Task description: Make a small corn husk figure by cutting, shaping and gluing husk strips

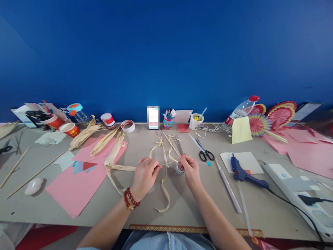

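One thin, pale strand point(168, 163) runs straight, pinched by left hand point(146, 172) and right hand point(191, 171).

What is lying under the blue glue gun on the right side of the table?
A white sheet lies under the front part of the glue gun; the handle extends beyond the sheet, over the table. Whatever the gun directly covers cannot be seen.

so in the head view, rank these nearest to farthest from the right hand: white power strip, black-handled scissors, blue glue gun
1. Black-handled scissors: just beyond and right of the right hand.
2. Blue glue gun: farther right, partly over a white sheet.
3. White power strip: rightmost of the three.
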The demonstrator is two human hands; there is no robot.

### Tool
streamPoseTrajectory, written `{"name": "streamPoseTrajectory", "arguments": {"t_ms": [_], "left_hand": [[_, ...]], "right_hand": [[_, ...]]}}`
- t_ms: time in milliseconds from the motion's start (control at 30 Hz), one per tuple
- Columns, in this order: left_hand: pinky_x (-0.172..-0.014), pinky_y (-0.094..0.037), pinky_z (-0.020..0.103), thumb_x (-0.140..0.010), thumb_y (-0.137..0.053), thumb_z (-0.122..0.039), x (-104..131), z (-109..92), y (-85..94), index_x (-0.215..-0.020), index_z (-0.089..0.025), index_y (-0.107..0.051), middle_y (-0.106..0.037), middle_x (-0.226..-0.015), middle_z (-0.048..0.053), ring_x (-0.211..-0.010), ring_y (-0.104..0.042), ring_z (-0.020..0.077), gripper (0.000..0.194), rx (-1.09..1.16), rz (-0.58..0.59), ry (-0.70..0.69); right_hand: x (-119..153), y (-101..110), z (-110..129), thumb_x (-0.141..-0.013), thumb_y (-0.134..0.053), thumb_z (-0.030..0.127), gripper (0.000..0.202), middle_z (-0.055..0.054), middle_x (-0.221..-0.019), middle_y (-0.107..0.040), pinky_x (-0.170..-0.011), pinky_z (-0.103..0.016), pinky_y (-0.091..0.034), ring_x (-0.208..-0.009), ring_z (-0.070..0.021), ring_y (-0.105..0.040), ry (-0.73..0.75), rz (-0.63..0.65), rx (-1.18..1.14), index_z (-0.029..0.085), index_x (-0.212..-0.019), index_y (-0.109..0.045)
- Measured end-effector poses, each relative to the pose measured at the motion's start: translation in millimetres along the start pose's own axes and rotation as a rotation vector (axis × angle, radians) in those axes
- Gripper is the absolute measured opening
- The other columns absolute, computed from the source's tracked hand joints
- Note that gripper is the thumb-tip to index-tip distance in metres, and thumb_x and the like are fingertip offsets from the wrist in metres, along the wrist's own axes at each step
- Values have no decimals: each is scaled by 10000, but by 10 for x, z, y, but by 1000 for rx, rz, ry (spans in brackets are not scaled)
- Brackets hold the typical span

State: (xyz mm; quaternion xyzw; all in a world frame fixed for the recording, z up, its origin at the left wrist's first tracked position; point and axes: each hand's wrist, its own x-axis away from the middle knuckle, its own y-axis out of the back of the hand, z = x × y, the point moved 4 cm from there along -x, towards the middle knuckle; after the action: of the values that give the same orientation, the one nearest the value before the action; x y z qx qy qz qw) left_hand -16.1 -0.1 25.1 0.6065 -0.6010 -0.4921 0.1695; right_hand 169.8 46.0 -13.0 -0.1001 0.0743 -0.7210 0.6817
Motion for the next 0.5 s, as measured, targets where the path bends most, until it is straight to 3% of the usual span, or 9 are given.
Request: {"name": "streamPoseTrajectory", "arguments": {"t_ms": [133, 233, 300, 367, 433, 500], "left_hand": [[-821, -439, 361, -967, -509, -212, -1, -14, 15, -790, -222, -551, -633, -737, -3, -731, -580, 185, 182, 2, 6, -25], [-828, -442, 359, -968, -511, -214, 6, -1, 25, -806, -221, -560, -643, -753, -2, -742, -581, 184, 169, 6, -1, -17], [-831, -444, 359, -966, -514, -207, 5, 15, 35, -819, -218, -571, -659, -781, 4, -768, -593, 187, 158, 13, -3, -4], [-825, -446, 360, -966, -513, -212, -4, 21, 50, -825, -217, -582, -672, -805, 13, -790, -609, 193, 157, 23, 2, 10], [-816, -448, 364, -967, -514, -236, -20, 11, 71, -823, -218, -590, -675, -808, 19, -790, -614, 199, 164, 29, 14, 20], [-811, -449, 366, -969, -513, -255, -34, -12, 96, -822, -219, -596, -674, -806, 22, -785, -615, 202, 172, 34, 27, 25]], "right_hand": [[-55, 16, 22, -803, -691, 472, 515, 53, -454, -381, -440, -253, -279, -429, -97, -354, -18, 27, -60, 213, -459, -408], [-95, 127, 69, -849, -631, 486, 450, 38, -508, -454, -456, -258, -324, -445, -108, -398, 29, -77, -67, 205, -529, -487], [-68, 242, 175, -893, -580, 472, 342, 11, -624, -552, -521, -273, -407, -513, -131, -476, 182, -216, 20, 204, -680, -572], [26, 294, 359, -913, -573, 406, 205, -47, -827, -647, -684, -333, -491, -705, -189, -591, 444, -300, 227, 211, -886, -629], [149, 184, 542, -893, -614, 312, 188, -101, -1037, -684, -907, -442, -470, -980, -267, -621, 714, -170, 530, 229, -1057, -651], [251, -37, 607, -878, -636, 236, 292, -90, -1146, -701, -1065, -520, -358, -1117, -294, -600, 853, 168, 817, 275, -1167, -651]]}}
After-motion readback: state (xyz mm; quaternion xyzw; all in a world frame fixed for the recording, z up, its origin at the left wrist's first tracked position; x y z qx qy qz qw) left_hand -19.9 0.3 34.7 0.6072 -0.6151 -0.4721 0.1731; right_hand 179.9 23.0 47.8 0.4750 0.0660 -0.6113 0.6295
